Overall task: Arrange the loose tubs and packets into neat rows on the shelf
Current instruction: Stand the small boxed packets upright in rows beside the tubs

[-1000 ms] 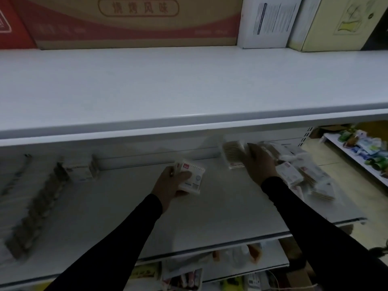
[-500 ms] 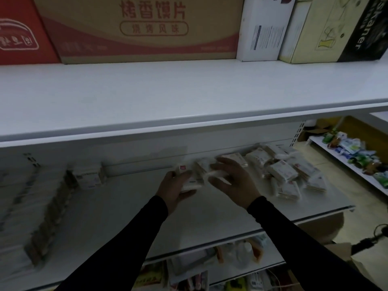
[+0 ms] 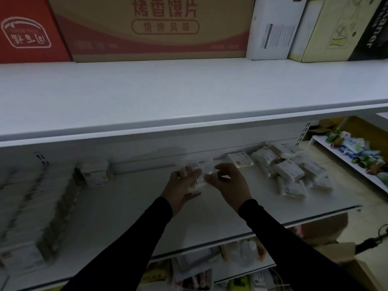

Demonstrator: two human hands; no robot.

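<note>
While left hand (image 3: pixel 182 189) holds packets (image 3: pixel 194 175), right hand (image 3: pixel 227 183) pinches one.

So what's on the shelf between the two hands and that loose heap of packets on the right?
One flat packet by the back wall; otherwise bare shelf, head view.

Dim light fills a shop aisle. A broad white upper shelf (image 3: pixel 189 91) runs above the fingers, carrying a tan cardboard carton (image 3: pixel 155 28), a red box (image 3: pixel 27 32) and pale boxes (image 3: pixel 273 28). Far right of the fingers, tan floor (image 3: pixel 357 190) passes a low white rack (image 3: pixel 344 156).
</note>
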